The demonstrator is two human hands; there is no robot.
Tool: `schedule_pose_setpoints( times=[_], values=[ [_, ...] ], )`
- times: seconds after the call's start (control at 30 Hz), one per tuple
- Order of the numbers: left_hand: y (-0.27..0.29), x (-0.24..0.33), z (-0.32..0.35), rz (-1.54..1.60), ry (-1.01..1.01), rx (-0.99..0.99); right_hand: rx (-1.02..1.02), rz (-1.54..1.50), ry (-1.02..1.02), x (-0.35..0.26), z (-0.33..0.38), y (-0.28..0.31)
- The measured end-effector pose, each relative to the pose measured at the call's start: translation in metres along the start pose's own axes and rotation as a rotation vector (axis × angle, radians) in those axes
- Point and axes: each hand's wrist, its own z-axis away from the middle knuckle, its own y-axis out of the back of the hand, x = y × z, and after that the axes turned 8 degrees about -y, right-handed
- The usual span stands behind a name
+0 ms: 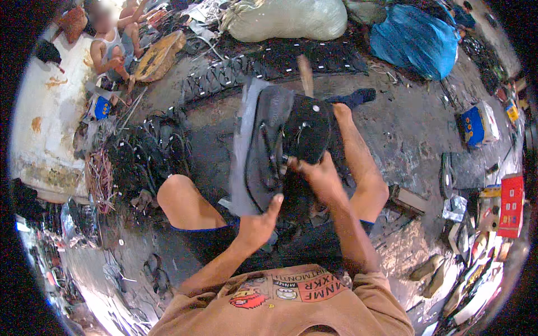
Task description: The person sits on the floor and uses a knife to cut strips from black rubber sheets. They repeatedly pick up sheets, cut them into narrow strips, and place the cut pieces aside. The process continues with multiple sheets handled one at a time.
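Note:
Between my raised knees I hold up a black piece of footwear (263,140), like a sandal, with a broad grey edge along its left side. My left hand (256,228) grips its lower end, thumb on the near face. Higher up, my right hand (322,178) is closed at its inner side, fingers curled by the dark straps; whether a small tool is in them too, I cannot tell. A black part with a round silver stud (316,108) lies at its upper right. Behind it a wooden handle (305,75) sticks up, its lower end hidden.
Rows of black strapped pieces (224,78) lie ahead, before a pale stuffed sack (286,19) and a blue sack (414,42). Another person (112,47) sits far left by a round wooden slab (161,56). At right are a blue-white box (479,124) and a red box (511,205).

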Motion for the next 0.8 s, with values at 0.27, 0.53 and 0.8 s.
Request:
schedule_pose_setpoints(
  times=[0.27,0.53,0.8],
  values=[
    [-0.045,-0.044,-0.035,1.202,0.837,0.342,0.164,-0.168,-0.408,0.114,-0.023,0.077],
    [-0.038,-0.057,-0.046,0.862,1.115,0.268,-0.039,0.524,-0.290,0.078,0.108,0.010],
    [-0.037,-0.056,-0.054,1.040,1.111,0.290,-0.085,0.778,-0.420,0.108,0.103,-0.018]
  ],
)
